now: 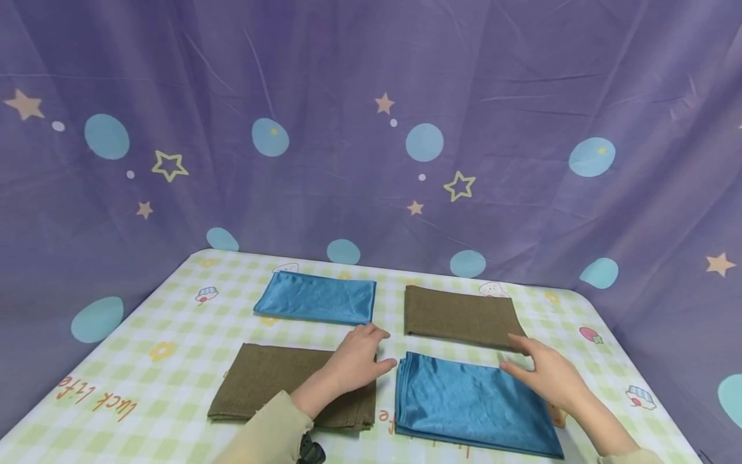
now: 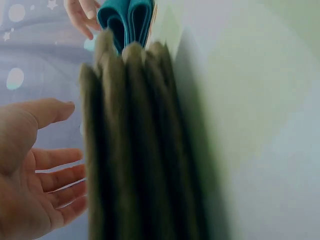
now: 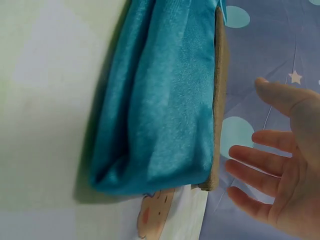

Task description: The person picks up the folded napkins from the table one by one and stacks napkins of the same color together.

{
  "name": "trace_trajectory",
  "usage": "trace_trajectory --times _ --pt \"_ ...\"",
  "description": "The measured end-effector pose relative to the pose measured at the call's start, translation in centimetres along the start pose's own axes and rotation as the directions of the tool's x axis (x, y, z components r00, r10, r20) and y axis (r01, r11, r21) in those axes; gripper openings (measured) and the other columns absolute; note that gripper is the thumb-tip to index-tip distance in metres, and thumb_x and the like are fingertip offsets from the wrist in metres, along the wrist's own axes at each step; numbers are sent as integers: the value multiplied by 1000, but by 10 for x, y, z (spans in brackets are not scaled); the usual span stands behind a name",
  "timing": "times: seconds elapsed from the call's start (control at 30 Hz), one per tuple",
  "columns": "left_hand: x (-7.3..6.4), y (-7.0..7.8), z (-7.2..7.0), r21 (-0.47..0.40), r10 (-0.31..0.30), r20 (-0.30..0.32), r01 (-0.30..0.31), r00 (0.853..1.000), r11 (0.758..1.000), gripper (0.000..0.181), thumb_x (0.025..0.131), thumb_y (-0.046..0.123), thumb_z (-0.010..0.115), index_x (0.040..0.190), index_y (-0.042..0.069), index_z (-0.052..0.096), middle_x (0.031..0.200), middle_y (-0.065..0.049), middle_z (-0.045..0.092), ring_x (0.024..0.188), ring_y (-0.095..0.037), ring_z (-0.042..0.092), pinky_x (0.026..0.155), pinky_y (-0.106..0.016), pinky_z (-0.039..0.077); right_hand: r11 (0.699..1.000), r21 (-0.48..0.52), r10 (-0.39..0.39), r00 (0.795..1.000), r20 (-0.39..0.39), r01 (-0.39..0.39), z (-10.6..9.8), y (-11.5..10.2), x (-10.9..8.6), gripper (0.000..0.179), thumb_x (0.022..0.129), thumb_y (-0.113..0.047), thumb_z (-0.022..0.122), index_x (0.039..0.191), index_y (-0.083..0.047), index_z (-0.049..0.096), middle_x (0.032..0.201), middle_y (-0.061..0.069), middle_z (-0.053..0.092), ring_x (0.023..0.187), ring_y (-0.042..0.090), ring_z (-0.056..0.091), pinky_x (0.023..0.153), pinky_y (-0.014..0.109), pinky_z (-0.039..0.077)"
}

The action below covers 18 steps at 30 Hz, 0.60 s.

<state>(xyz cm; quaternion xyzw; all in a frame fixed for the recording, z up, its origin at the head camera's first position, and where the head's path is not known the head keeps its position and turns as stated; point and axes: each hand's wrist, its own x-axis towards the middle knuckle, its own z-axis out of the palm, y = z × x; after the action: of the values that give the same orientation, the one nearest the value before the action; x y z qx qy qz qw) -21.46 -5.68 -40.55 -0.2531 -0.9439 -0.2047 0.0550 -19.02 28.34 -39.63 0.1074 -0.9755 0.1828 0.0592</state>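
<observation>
Four folded cloths would be too many to count singly, so by place: a brown folded cloth (image 1: pixel 272 380) lies at the near left, and a shiny blue one (image 1: pixel 464 406) at the near right. Behind them are a blue folded cloth (image 1: pixel 315 296) at the far left and a brown folded cloth (image 1: pixel 460 316) at the far right. My left hand (image 1: pixel 353 361) hovers over the near brown cloth's right part, fingers loosely extended, holding nothing. Over the right edge of the near blue cloth is my right hand (image 1: pixel 547 374), fingers apart and relaxed. Both wrist views show the hands apart from the layered cloth edges.
A tablecloth (image 1: pixel 174 380) with green checks, flowers and lettering covers the table. Behind it hangs a purple curtain (image 1: pixel 348 193) with stars and blue dots. A dark wrist device (image 1: pixel 312 450) sits at the left sleeve.
</observation>
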Motion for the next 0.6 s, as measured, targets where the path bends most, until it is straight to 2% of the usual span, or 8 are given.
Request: trace_trajectory --times 0.1,0.3,0.6 --pt "2 5 3 -39 -7 28 8 1000 999 42 83 33 64 114 4 59 105 -7 58 100 -23 54 85 -35 45 999 21 35 999 41 -36 0 4 -3 63 81 -46 62 126 -4 51 112 14 61 95 29 60 70 46 48" --pt "6 15 9 -156 -25 113 43 993 987 40 83 27 65 114 3 60 105 -7 59 95 -19 58 77 -30 48 991 19 127 985 115 -130 0 12 -4 59 80 -41 65 120 1 55 99 12 64 83 22 61 67 42 48" --pt "11 25 18 -204 -89 206 132 974 970 47 80 27 67 116 0 56 99 -8 60 88 -18 57 73 -30 47 983 38 176 977 118 -182 2 19 -10 53 78 -31 69 114 5 57 92 11 65 79 22 61 66 42 48"
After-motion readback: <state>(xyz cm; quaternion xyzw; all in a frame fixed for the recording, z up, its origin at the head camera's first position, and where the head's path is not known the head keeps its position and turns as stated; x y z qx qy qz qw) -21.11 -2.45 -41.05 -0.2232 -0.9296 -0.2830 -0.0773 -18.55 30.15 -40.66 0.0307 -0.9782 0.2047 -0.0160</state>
